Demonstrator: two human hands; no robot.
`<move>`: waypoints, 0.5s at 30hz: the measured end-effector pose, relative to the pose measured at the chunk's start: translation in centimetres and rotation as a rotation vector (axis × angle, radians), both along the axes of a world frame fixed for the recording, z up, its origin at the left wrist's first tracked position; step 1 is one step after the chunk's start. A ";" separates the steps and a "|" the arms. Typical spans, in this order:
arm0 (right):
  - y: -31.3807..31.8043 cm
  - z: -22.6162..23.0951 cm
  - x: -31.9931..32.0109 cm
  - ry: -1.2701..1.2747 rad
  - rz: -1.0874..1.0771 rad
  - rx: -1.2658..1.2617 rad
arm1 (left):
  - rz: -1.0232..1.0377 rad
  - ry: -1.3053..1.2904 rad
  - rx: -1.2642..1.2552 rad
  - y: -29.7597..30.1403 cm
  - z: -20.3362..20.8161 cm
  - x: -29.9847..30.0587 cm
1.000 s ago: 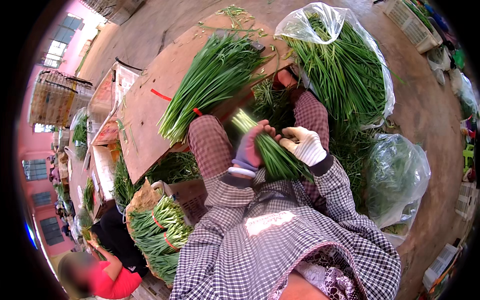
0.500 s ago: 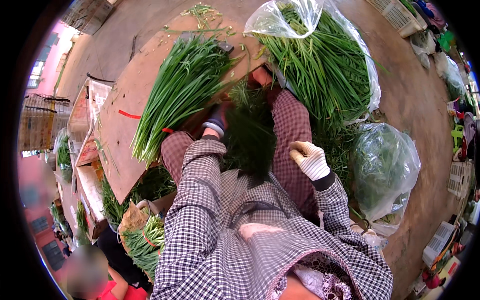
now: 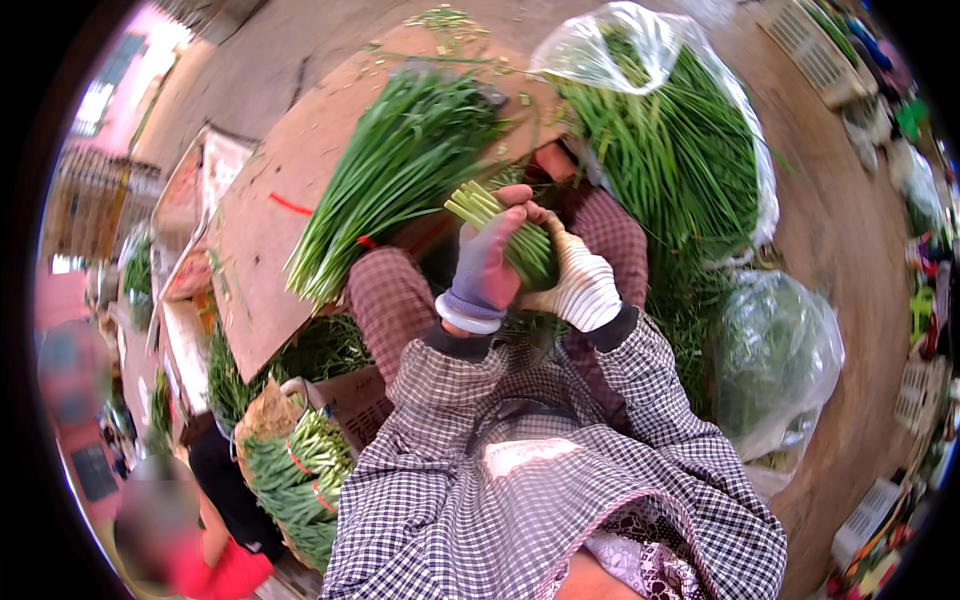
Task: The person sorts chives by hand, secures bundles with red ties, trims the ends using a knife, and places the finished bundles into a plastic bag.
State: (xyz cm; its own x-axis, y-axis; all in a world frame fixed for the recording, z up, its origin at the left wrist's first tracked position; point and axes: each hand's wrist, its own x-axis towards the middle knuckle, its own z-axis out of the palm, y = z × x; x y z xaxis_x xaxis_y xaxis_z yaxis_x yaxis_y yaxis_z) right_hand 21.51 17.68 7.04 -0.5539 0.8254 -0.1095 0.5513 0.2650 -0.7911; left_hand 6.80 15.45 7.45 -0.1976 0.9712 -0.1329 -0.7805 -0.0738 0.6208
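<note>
Between my knees, both hands hold a small bunch of chives (image 3: 530,252), its pale cut ends pointing up and left and its leaves hanging down. My left hand (image 3: 484,265), in a purple-pink glove with a white bangle at the wrist, wraps the bunch from the left. From the right, my right hand (image 3: 582,278), in a cream striped glove, closes round it; some fingers are hidden behind the stems. A large heap of chives (image 3: 400,165) lies on the brown board (image 3: 255,265), left of my hands. More chives (image 3: 665,150) fill an opened clear bag at the right.
A red strip (image 3: 290,204) lies on the board. A full clear plastic bag (image 3: 775,350) stands at my right. Tied bunches of chives (image 3: 300,455) sit in a container at lower left, near a person in red (image 3: 220,560). A white crate (image 3: 815,50) stands far right.
The bunch, a dark blur hanging between my knees before, is now raised with its cut ends up. My right hand has moved left from beside my knee onto it.
</note>
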 end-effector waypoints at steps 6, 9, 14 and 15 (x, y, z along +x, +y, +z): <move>1.9 -0.7 -4.2 0.043 0.175 0.359 | 0.163 -0.182 0.091 -2.5 2.6 -4.3; 5.6 4.8 -6.4 -0.106 0.401 0.562 | 0.254 -0.126 0.124 -4.7 4.6 -6.3; 10.8 10.5 -14.8 -0.194 0.635 0.881 | 0.317 0.181 -0.072 -9.7 4.2 -8.7; 11.2 10.6 -17.1 -0.155 0.736 0.936 | 0.307 0.224 -0.084 -10.8 4.2 -9.0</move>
State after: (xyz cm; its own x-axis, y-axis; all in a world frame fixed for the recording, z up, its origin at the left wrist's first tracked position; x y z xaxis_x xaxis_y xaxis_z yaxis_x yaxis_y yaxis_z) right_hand 4.43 28.83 17.66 -0.9600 0.1115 0.2568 0.0987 0.9932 -0.0626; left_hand -2.18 4.67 11.66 -0.5102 0.8501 -0.1306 -0.5748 -0.2241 0.7870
